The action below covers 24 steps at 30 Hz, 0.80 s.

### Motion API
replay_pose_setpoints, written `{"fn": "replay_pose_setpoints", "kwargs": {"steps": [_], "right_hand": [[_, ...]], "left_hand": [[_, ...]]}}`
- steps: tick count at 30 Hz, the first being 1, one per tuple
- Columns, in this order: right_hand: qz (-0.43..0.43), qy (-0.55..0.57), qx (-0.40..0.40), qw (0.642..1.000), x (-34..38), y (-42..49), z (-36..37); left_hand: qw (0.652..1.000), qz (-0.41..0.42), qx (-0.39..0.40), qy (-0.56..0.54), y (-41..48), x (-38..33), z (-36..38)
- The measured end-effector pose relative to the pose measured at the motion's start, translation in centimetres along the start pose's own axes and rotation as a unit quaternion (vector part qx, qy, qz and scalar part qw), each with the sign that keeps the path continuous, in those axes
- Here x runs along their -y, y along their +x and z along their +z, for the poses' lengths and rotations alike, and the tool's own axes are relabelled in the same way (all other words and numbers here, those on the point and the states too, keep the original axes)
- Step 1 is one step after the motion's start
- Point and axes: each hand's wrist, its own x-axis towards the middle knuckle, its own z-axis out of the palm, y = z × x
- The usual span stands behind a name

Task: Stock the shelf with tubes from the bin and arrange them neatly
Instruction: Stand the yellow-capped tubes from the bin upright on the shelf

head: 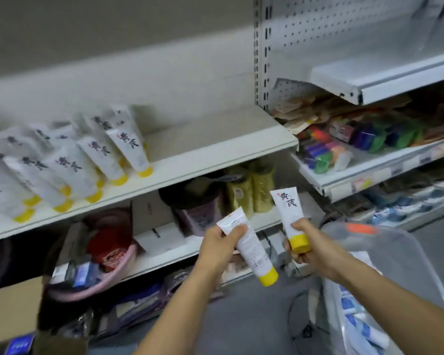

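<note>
My left hand (222, 243) grips a white tube with a yellow cap (251, 248), cap pointing down and right, its printed back facing me. In my right hand (304, 242) is a second white tube (289, 208), held upright by its yellow cap end, black characters facing me. Both hands hover below the white shelf (215, 155). On the left part of that shelf stand several matching tubes (128, 147) in rows, caps down. The clear plastic bin (385, 242) sits at lower right, under my right forearm, with blue and white packs inside.
The right half of the white shelf is bare board. Below it a lower shelf (164, 257) holds a pink basin, boxes and yellow rolls. A neighbouring rack (369, 175) at right carries colourful packets. A cardboard box (10, 311) stands at lower left.
</note>
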Motion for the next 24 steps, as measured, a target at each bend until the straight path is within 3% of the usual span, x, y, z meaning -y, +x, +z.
{"fn": "replay_pose_setpoints", "kwargs": {"steps": [6,10,17,24], "right_hand": [[-0.091,-0.064,0.089,0.99,3.4,2.0,13.1],[-0.212,-0.115,0.116,0.963,5.7,2.2,21.6],[-0.317,-0.234,0.051,0.918,7.9,4.9,33.0],[-0.33,-0.318,0.013,0.889,8.0,8.0,36.8]], "left_hand": [[0.996,0.035,-0.082,-0.009,-0.3,-2.8,-12.6],[0.992,0.037,-0.122,-0.008,0.2,-3.5,-19.8],[0.987,0.051,-0.151,0.018,1.4,-4.9,-28.3],[0.988,0.056,-0.14,0.02,2.8,-5.8,-30.9]]}}
